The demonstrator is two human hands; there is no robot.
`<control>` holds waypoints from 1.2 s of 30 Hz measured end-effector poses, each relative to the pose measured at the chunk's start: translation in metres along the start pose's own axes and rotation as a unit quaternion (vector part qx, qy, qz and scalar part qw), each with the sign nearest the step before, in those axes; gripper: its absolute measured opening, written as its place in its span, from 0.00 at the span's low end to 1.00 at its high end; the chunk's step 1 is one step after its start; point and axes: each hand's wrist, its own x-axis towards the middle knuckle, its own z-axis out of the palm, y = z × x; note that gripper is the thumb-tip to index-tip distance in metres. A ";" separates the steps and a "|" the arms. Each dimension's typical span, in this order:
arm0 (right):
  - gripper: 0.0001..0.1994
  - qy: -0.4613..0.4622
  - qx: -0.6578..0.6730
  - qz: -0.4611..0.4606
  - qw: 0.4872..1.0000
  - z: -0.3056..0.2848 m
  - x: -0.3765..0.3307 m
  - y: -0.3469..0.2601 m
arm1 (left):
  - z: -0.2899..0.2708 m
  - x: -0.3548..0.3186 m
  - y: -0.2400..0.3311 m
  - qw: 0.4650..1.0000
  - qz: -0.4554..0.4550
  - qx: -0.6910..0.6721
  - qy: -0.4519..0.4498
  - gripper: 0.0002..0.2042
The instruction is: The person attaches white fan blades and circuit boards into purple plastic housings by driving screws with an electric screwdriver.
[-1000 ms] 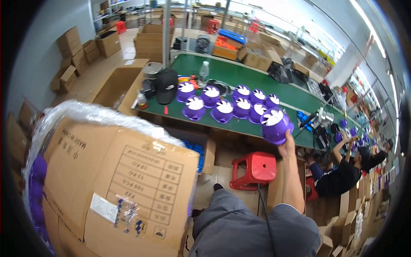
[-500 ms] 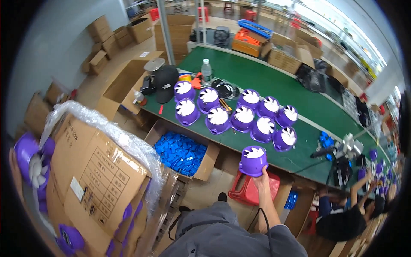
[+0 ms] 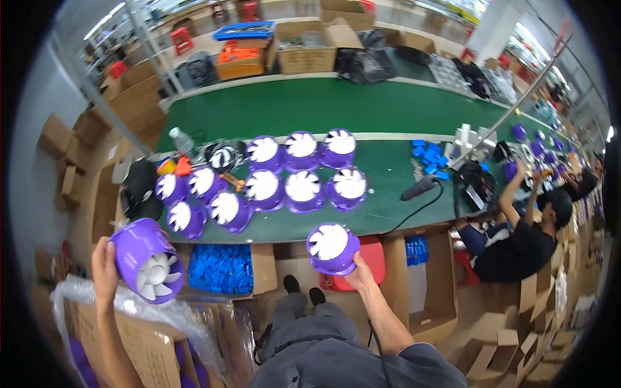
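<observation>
My left hand (image 3: 105,265) grips a purple fan housing (image 3: 132,242) by its side, raised at the left with its white blades tilted down toward me. In my right hand (image 3: 362,270) is a second purple fan housing (image 3: 336,264), held by its right side with the white blades facing up, in front of the bench's near edge. Beyond it, several similar purple fans (image 3: 304,200) stand in rows on the green bench (image 3: 388,194), blades up. My left thumb and fingertips are partly hidden behind the housing.
A carton of blue parts (image 3: 264,268) sits below the bench edge, beside a red stool (image 3: 370,255). Near left is a plastic-wrapped carton (image 3: 123,330). A corded tool (image 3: 419,187) lies on the bench. Another person (image 3: 517,249) works at the right.
My left hand has come up from the left edge with a purple fan. The view has turned right, and my right hand still holds its fan.
</observation>
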 end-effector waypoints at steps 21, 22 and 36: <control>0.30 0.221 0.189 -0.396 0.871 -0.055 0.085 -0.102 | 0.198 0.185 -0.039 0.888 -0.098 -0.392 -0.221 0.08; 0.30 0.224 0.187 -0.391 0.873 -0.065 0.086 -0.100 | 0.209 0.183 -0.043 0.874 -0.128 -0.416 -0.215 0.08; 0.19 0.331 -0.140 -0.044 0.932 -0.103 0.060 -0.123 | 0.275 0.055 -0.061 0.819 -0.232 -0.525 -0.006 0.19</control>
